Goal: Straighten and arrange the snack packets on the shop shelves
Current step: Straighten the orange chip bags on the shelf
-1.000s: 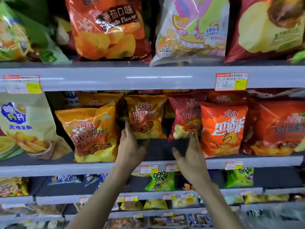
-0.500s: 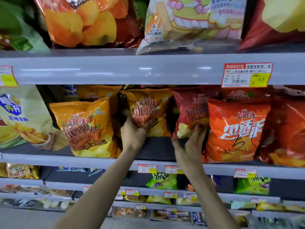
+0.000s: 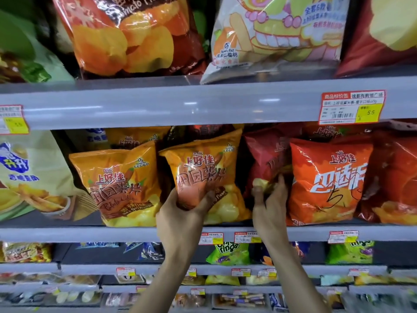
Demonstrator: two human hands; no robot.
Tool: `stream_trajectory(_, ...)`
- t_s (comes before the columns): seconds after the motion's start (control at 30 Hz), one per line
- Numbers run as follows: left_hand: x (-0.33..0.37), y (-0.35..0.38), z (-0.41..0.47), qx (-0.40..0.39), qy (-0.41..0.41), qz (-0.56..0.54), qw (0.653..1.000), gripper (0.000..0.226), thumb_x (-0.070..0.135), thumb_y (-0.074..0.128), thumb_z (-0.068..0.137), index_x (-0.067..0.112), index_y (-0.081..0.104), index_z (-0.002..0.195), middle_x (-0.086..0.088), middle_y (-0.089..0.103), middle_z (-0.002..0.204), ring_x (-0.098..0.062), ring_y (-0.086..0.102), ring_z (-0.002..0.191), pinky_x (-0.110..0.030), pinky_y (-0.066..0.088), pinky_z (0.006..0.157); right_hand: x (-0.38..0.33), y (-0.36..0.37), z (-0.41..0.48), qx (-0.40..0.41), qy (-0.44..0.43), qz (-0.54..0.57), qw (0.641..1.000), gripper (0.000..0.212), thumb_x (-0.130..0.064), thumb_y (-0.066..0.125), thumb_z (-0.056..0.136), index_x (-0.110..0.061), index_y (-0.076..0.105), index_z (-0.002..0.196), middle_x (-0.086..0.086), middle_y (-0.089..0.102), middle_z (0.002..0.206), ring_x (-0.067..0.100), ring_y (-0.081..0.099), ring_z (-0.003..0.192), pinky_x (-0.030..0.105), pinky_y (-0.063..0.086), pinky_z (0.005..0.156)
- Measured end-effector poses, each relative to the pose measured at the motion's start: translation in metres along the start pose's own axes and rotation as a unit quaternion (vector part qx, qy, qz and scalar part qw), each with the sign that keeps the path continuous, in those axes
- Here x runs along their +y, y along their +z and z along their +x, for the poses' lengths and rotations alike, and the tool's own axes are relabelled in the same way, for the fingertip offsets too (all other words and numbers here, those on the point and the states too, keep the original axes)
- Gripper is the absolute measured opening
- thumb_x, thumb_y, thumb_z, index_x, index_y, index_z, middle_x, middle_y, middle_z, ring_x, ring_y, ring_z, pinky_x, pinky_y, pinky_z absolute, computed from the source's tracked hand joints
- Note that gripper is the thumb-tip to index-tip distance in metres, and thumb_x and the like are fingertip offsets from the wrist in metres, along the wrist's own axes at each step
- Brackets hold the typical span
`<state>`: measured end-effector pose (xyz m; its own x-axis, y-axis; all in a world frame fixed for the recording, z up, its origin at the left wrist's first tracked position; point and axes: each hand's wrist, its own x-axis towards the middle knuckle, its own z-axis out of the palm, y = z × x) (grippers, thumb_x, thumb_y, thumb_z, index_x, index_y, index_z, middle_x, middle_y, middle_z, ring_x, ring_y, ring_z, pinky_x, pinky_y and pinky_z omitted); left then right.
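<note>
Left hand (image 3: 180,220) grips orange packet (image 3: 203,163); right hand (image 3: 268,204) pinches half-hidden dark-red packet (image 3: 264,154).

grey middle shelf (image 3: 90,233) carries orange packets (image 3: 117,186); red packets (image 3: 325,181) beside them

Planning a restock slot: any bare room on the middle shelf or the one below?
Middle shelf: bare strip in front of the pale packet, left of the front orange packet. From the held orange packet through the dark red packet rightward, packets overlap: crowded. Shelf below: dark bare stretch left of the green rings bag.
</note>
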<state>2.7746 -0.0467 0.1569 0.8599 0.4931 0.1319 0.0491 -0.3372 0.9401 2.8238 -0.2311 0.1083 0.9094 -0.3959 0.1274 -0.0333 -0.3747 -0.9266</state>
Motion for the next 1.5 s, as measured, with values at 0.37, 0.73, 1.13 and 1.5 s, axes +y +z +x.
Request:
stream_trajectory(0.37,-0.015,-0.04,-0.028,-0.059,0.018,0.032,0.998,0.06,0.049,0.097,0.067,0.032,0.072,0.118,0.034,0.071,0.08,0.004,0.07,0.076,-0.028,0.06,0.058,-0.009,0.005,0.015,0.02,-0.021,0.017,0.999,0.077,-0.031,0.069,0.099,-0.026,0.024,0.162,0.002,0.032,0.16,0.027,0.032,0.151,0.042,0.027,0.125)
stream_trajectory(0.73,-0.022,-0.071,-0.026,-0.067,0.031,0.028,0.997,0.048,0.038,0.097,0.067,0.04,0.069,0.105,0.035,0.071,0.081,0.01,0.067,0.083,-0.009,0.049,0.058,-0.016,0.034,0.041,-0.053,-0.047,0.007,0.997,0.063,-0.022,0.076,0.093,-0.021,0.047,0.15,0.01,0.054,0.141,0.03,0.05,0.134,0.04,0.041,0.112)
stream_trajectory(1.13,-0.018,-0.072,-0.015,-0.08,0.042,0.04,0.995,0.04,0.045,0.097,0.068,0.037,0.07,0.097,0.025,0.072,0.078,-0.008,0.068,0.065,-0.033,0.056,0.053,-0.042,0.032,0.003,-0.109,0.015,0.081,0.991,0.02,-0.029,0.056,0.093,-0.03,0.07,0.107,-0.007,0.074,0.108,0.013,0.067,0.107,0.032,0.049,0.081)
stream_trajectory(1.5,0.022,0.031,0.005,-0.027,0.066,-0.005,0.997,0.09,0.077,0.078,0.066,0.039,0.05,0.142,0.011,0.067,0.124,-0.019,0.066,0.115,-0.049,0.058,0.09,-0.022,-0.025,-0.092,0.028,-0.033,0.082,0.996,0.036,-0.021,0.065,0.101,-0.039,0.06,0.132,-0.016,0.056,0.138,0.003,0.051,0.128,0.03,0.044,0.1)
